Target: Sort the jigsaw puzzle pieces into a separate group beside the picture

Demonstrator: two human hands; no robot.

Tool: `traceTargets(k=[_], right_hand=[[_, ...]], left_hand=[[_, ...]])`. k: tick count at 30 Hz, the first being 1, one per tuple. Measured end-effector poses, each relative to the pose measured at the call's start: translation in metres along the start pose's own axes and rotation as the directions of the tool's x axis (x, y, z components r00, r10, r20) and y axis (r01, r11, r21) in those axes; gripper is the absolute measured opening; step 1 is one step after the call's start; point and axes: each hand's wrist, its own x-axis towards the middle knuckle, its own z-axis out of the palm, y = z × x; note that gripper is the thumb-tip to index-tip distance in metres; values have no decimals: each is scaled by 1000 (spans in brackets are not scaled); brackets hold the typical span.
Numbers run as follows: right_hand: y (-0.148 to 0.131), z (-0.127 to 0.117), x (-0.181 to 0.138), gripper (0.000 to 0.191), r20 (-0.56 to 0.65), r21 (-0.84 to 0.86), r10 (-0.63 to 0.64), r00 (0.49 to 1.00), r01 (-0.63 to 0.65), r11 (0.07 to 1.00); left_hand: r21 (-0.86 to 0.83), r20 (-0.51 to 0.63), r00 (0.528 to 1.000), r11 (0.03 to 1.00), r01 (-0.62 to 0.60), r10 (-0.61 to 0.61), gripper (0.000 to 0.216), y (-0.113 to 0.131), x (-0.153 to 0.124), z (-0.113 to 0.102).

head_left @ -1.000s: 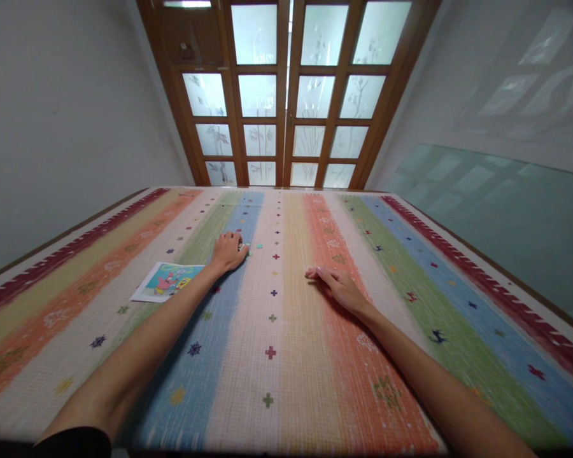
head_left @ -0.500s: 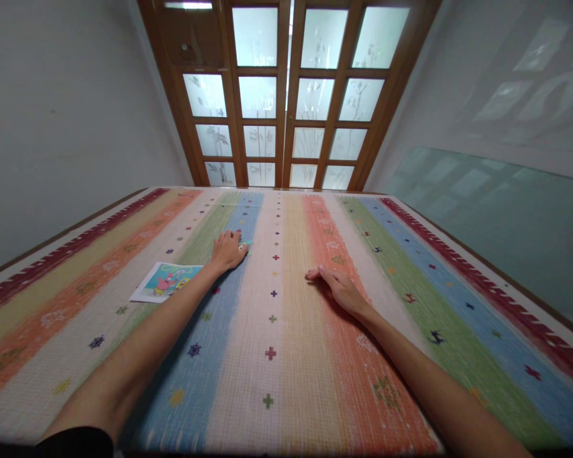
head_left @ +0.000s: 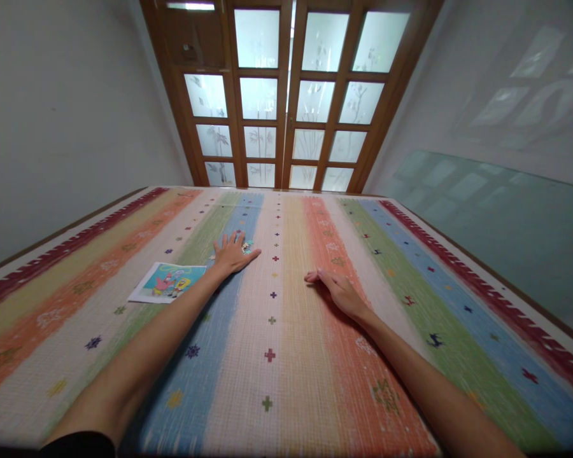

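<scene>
Big rainbow-striped woven mat (head_left: 305, 381) in front of wooden frosted-glass doors (head_left: 286, 95). A glossy cartoon picture card (head_left: 169, 282) lies just beside the left forearm. The left hand (head_left: 232, 253) is spread flat, fingers splayed, touching some small teal-and-white pieces (head_left: 246, 245) that it mostly hides. The right hand (head_left: 337, 289) rests open, palm down, on the orange stripe.
</scene>
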Motion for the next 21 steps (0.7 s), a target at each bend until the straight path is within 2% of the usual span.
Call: traceTargets(k=[7, 13, 18, 21], right_hand=[[-1, 0, 0, 59, 10, -29, -18, 1000, 18, 999], [-2, 0, -1, 56, 26, -76, -27, 999, 28, 997], [-2, -1, 0, 55, 24, -80, -24, 999, 25, 996], [-2, -1, 0, 55, 27, -86, -26, 999, 28, 996]], left_hand=[[1, -23, 999, 999, 34, -34, 66, 3, 7, -1], [-9, -66, 976, 978, 209, -209, 79, 10, -3, -2], [-31, -100, 981, 986, 167, -169, 72, 15, -7, -3], [-39, -139, 958, 968, 247, -250, 76, 14, -7, -2]])
